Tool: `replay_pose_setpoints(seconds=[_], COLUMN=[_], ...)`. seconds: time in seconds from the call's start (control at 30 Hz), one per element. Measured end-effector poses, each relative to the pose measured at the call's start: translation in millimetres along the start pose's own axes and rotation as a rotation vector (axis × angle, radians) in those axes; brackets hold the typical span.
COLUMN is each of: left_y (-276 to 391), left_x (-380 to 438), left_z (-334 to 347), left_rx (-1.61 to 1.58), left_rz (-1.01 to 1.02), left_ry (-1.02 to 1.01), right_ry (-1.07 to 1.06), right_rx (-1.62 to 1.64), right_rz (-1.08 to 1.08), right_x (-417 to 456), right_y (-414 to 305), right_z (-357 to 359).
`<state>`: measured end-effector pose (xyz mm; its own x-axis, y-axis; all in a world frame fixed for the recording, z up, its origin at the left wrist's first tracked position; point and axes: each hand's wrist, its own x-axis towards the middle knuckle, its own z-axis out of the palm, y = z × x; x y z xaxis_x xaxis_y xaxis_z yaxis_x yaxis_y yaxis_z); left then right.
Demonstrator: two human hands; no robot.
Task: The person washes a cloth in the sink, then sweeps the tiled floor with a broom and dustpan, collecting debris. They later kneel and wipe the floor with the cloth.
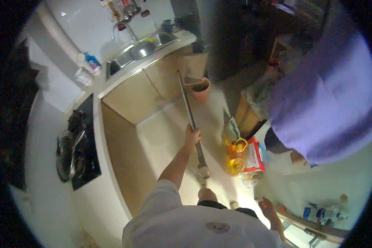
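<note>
My left hand is closed round a long dark pole, held above the pale floor. One end of the pole reaches towards the sink cabinet, and the other, with a pale fitting, points back towards my legs. What kind of tool it is I cannot tell. At the lower right, my right hand hangs low beside my body, near a ledge; its fingers are blurred, and whether it holds anything is unclear.
A counter with a metal sink and a black stove runs along the left. Near the cabinet stands a pink bucket. Oil bottles and a red and white bag lie right. A purple cloth hangs at upper right.
</note>
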<state>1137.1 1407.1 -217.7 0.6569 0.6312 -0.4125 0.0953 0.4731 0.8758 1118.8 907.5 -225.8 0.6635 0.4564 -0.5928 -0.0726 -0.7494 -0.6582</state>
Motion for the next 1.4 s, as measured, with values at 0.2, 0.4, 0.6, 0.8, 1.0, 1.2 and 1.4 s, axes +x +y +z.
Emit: replay_pose_setpoints(seconds=[0.2, 0.4, 0.6, 0.8, 1.0, 1.2, 1.4], left_y=[-21.5, -5.6, -8.3, -26.9, -59.6, -33.4, -10.5], left_x=[132.0, 178.3, 196.3, 193.2, 225.7, 189.1, 103.7], left_z=[-40.6, -53.6, -66.5, -70.5, -57.2, -37.2, -19.9], left_rx=[0.44, 1.001, 1.001, 0.941, 0.566, 0.121, -0.192], left_rz=[-0.008, 0.278, 0.287, 0.215, 0.412, 0.109, -0.156], left_ry=[0.0, 0.099, 0.083, 0.122, 0.181, 0.049, 0.134], right_ry=[-0.087, -0.04, -0.017, -0.01, -0.083, -0.043, -0.139], right_rx=[0.057, 0.016, 0.06, 0.229, 0.42, 0.093, 0.193], right_rz=[0.188, 0.283, 0.295, 0.308, 0.21, 0.215, 0.057], right_x=[1.4, 13.8, 27.7, 30.3, 43.9, 41.8, 64.8], right_y=[-97.5, -143.2, -175.7, -161.0, -136.5, -156.3, -134.6], right_z=[28.3, 40.5, 44.9, 48.3, 42.2, 31.2, 21.8])
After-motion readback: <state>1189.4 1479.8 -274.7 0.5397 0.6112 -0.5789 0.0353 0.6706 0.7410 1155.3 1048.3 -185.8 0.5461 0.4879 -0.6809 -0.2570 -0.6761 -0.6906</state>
